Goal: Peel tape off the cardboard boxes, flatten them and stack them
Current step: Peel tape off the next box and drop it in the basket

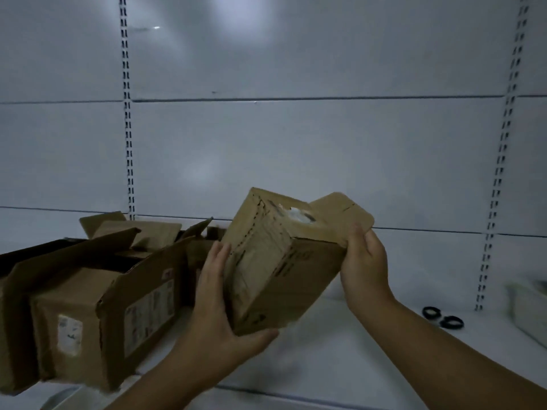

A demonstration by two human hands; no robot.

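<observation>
**Small cardboard box hanging between two hands, taped face looking up**

Being held clear of the white shelf, over its middle. Tilting, with the long axis running from low at the left hand up to the right hand. Showing brown corrugated board, scuffed and creased, with dashed print along the edges and one round-cornered flap standing open at the upper end. Carrying a torn whitish tape remnant on the upward face, just beside that flap and nearer the right hand than the left.

Being cradled low by the left hand, fingers laid straight along the side face, thumb hooked under the lowest corner. Being gripped at the upper end by the right hand, fingers wrapped round the edge below the flap. Probably calling for the right fingers to reach up and inward to the tape while the left hand steadies the box.

Sitting toward the left end of the shelf: larger boxes, flaps up, paper labels on their sides. Lying toward the right end: black scissor handles, well apart from both hands. Standing behind: a smooth white back panel with slotted uprights.
</observation>
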